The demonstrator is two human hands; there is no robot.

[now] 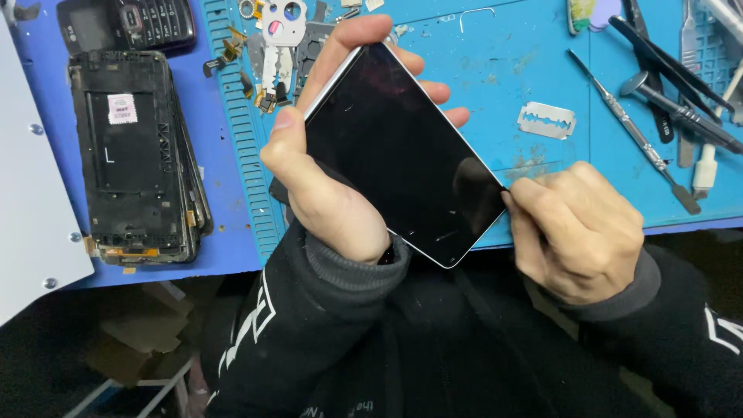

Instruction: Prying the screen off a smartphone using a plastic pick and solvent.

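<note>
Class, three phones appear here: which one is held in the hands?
The black-screened phone with a silver edge; the keypad phone and the opened phone lie on the blue mat.

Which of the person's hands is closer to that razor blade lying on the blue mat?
Right. The right hand sits just below the razor blade, pinching the phone's edge; the left hand grips the phone further left.

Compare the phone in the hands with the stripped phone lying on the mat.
The held phone shows a whole, glossy black screen with a pale edge; the stripped phone shows a bare black frame and a small label. The held phone is tilted above the mat, gripped by the left hand with the right hand at its side edge; the stripped phone lies flat, untouched. Both are dark, rectangular slabs.
</note>
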